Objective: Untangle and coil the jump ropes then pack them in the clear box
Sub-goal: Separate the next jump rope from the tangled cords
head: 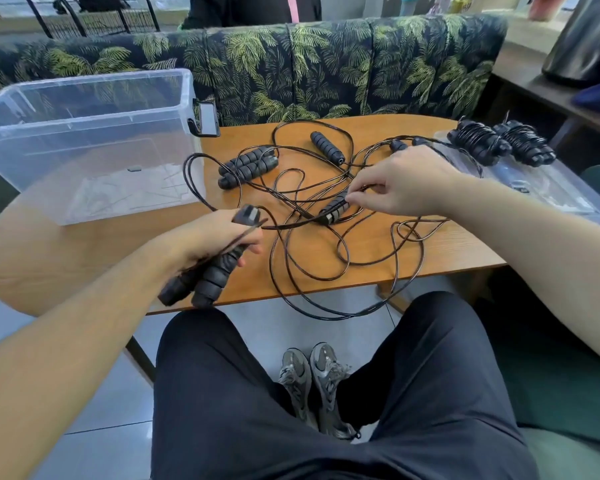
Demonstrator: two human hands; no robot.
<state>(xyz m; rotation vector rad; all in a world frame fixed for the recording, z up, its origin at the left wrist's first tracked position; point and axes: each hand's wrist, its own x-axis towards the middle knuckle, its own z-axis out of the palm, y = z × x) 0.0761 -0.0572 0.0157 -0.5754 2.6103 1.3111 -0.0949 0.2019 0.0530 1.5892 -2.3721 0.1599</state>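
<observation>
Now we grip two black handles [208, 277] side by side in our left hand [219, 237], fingers curled round them, a cord running out past the thumb. Our right hand [407, 183] pinches a cord above another handle [336, 209] in the tangled ropes [312, 244] on the table [440, 244]. To the left, the clear box [84, 133] stands open

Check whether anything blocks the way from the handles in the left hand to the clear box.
Nothing visible does. The left hand grips the paired handles just right of the clear box, which is open-topped. But their cord still runs into the tangle on the table.
</observation>
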